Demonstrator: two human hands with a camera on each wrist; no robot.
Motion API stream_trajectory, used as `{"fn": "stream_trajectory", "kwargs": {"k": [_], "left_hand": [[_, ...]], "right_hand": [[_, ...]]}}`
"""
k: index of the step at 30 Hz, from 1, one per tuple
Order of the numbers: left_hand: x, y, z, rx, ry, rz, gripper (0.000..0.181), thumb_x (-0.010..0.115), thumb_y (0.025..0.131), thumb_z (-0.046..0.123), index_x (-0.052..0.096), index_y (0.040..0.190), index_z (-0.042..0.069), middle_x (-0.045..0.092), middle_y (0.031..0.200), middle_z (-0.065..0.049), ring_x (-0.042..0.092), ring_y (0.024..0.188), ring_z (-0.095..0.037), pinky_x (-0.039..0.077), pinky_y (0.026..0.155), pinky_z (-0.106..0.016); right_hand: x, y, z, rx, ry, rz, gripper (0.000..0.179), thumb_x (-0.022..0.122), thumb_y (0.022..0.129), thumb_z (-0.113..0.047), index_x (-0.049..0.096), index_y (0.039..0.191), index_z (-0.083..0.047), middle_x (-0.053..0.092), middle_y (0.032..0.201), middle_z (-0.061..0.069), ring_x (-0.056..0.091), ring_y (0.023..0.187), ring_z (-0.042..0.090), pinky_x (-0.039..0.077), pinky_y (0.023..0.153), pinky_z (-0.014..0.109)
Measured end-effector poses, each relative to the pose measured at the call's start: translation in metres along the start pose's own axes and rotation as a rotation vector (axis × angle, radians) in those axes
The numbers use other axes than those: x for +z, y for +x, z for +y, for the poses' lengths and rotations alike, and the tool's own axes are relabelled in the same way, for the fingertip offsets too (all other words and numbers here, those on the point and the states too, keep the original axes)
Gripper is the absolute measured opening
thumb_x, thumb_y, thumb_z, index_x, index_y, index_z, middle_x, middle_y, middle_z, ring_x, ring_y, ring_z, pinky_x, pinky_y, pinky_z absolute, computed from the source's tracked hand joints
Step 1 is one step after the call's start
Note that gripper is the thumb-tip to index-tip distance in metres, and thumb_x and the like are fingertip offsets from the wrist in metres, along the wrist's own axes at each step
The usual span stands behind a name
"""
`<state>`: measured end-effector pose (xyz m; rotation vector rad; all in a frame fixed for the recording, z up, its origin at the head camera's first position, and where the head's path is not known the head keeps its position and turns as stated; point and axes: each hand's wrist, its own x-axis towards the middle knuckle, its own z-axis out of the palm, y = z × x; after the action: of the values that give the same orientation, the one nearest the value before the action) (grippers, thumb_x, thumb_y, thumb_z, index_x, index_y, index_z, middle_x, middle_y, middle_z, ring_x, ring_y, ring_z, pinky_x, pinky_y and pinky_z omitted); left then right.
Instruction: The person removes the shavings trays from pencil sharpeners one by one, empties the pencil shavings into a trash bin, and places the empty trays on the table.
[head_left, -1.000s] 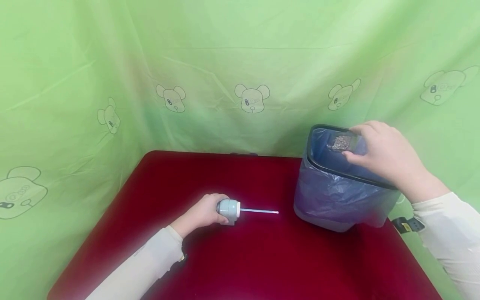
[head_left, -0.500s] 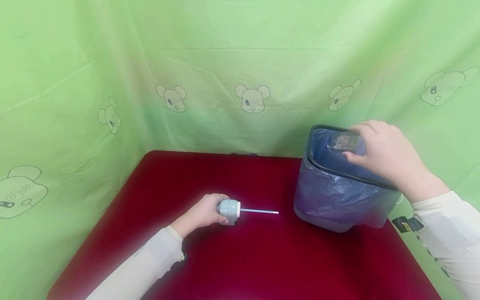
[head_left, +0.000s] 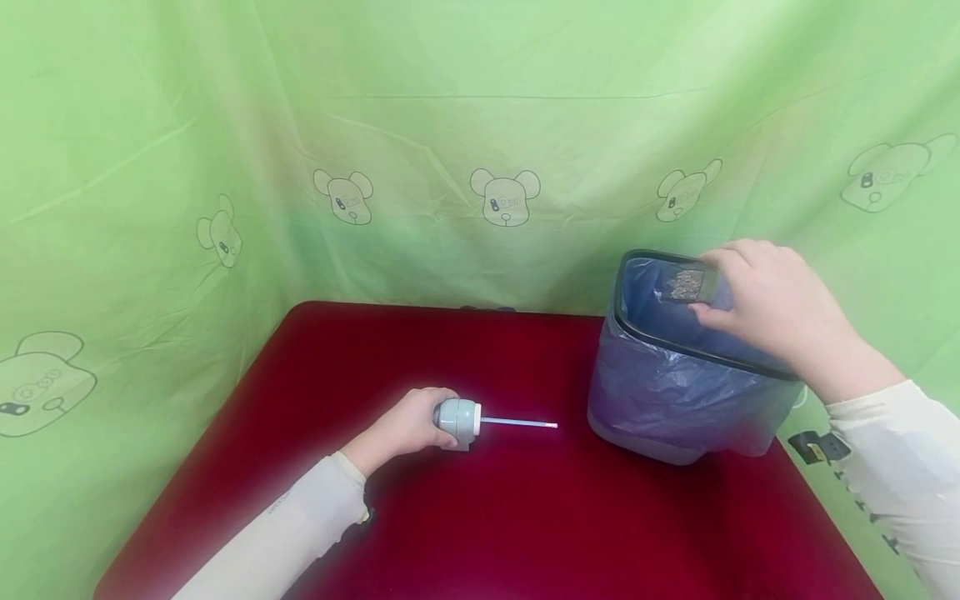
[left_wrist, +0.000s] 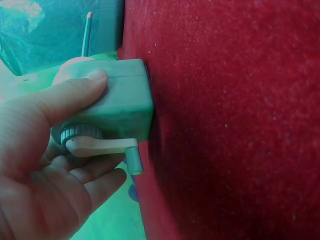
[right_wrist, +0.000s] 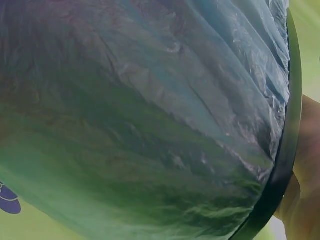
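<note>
My left hand (head_left: 408, 423) holds a pale blue-green crank pencil sharpener (head_left: 457, 419) on its side on the red cloth, the thumb laid over its body. A pencil (head_left: 517, 422) sticks out of its white front, pointing right. In the left wrist view, the crank handle (left_wrist: 100, 146) hangs beneath the sharpener, near the curled fingers. Over the mouth of a lined trash bin (head_left: 667, 392), my right hand (head_left: 780, 304) pinches a small clear shavings container (head_left: 686, 285), which has pencil shavings inside. The right wrist view shows mostly bin liner (right_wrist: 150, 100); the container is hidden there.
The bin's black rim (head_left: 697, 354) stands between the right forearm and the table. A red cloth-covered table (head_left: 495, 525) spreads under both arms. Green curtains (head_left: 480, 100) with bear prints enclose the back and sides.
My right hand and the shavings container have shifted very slightly to the right over the bin. The left hand, sharpener and pencil stay where they were.
</note>
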<state>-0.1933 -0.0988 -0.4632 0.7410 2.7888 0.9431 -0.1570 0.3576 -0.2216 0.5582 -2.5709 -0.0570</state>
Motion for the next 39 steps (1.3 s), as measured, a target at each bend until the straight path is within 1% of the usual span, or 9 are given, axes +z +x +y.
{"fn": "stream_trajectory", "kwargs": {"k": [7, 14, 19, 24, 28, 33, 39], "left_hand": [[-0.0005, -0.0003, 0.0004, 0.009, -0.003, -0.001, 0.065, 0.095, 0.071, 0.023, 0.066, 0.128, 0.010, 0.071, 0.109, -0.001, 0.063, 0.091, -0.016, 0.056, 0.086, -0.039], [0.0016, 0.0003, -0.0021, 0.006, -0.020, 0.000, 0.064, 0.094, 0.071, 0.024, 0.066, 0.128, 0.012, 0.071, 0.109, 0.001, 0.063, 0.091, -0.015, 0.055, 0.086, -0.038], [0.0016, 0.0002, -0.0028, 0.016, -0.018, 0.004, 0.064, 0.094, 0.070, 0.023, 0.067, 0.127, 0.012, 0.071, 0.108, 0.001, 0.063, 0.091, -0.015, 0.055, 0.086, -0.038], [0.0013, -0.0003, -0.0019, 0.007, -0.021, 0.001, 0.064, 0.094, 0.071, 0.024, 0.066, 0.127, 0.013, 0.070, 0.108, 0.001, 0.062, 0.091, -0.015, 0.055, 0.086, -0.038], [0.0004, -0.0009, -0.0009, 0.000, -0.021, -0.001, 0.065, 0.094, 0.071, 0.023, 0.066, 0.128, 0.012, 0.070, 0.108, 0.001, 0.063, 0.091, -0.016, 0.055, 0.086, -0.038], [-0.0002, -0.0009, -0.0004, -0.004, -0.022, -0.003, 0.065, 0.094, 0.071, 0.023, 0.066, 0.128, 0.012, 0.070, 0.109, 0.000, 0.063, 0.092, -0.016, 0.056, 0.087, -0.039], [-0.0001, -0.0008, 0.0000, -0.006, -0.032, -0.007, 0.064, 0.094, 0.071, 0.024, 0.066, 0.128, 0.012, 0.069, 0.109, 0.001, 0.062, 0.092, -0.016, 0.055, 0.086, -0.038]], "right_hand": [[-0.0006, 0.0015, 0.0022, -0.015, -0.015, -0.007, 0.066, 0.089, 0.073, -0.025, 0.063, 0.124, 0.006, 0.065, 0.116, 0.029, 0.061, 0.102, 0.049, 0.046, 0.088, 0.064], [-0.0017, 0.0023, 0.0026, -0.040, -0.026, -0.008, 0.065, 0.089, 0.072, -0.024, 0.064, 0.124, 0.006, 0.066, 0.115, 0.028, 0.060, 0.105, 0.049, 0.045, 0.090, 0.064], [-0.0022, 0.0021, 0.0025, -0.064, -0.037, 0.006, 0.064, 0.088, 0.071, -0.024, 0.064, 0.123, 0.006, 0.066, 0.113, 0.027, 0.060, 0.103, 0.049, 0.045, 0.089, 0.064], [-0.0021, 0.0025, 0.0035, -0.101, -0.059, 0.026, 0.064, 0.087, 0.070, -0.024, 0.064, 0.121, 0.007, 0.066, 0.110, 0.028, 0.060, 0.101, 0.049, 0.046, 0.086, 0.064], [-0.0020, 0.0028, 0.0042, -0.116, -0.068, 0.025, 0.064, 0.086, 0.070, -0.024, 0.063, 0.120, 0.008, 0.066, 0.110, 0.028, 0.060, 0.102, 0.050, 0.046, 0.088, 0.064], [-0.0019, 0.0032, 0.0044, -0.123, -0.080, 0.004, 0.063, 0.087, 0.070, -0.024, 0.063, 0.119, 0.008, 0.066, 0.111, 0.028, 0.059, 0.104, 0.049, 0.045, 0.090, 0.065], [-0.0003, 0.0032, 0.0061, -0.156, -0.103, 0.015, 0.064, 0.088, 0.068, -0.024, 0.062, 0.117, 0.008, 0.065, 0.110, 0.028, 0.059, 0.105, 0.049, 0.044, 0.091, 0.064]]}}
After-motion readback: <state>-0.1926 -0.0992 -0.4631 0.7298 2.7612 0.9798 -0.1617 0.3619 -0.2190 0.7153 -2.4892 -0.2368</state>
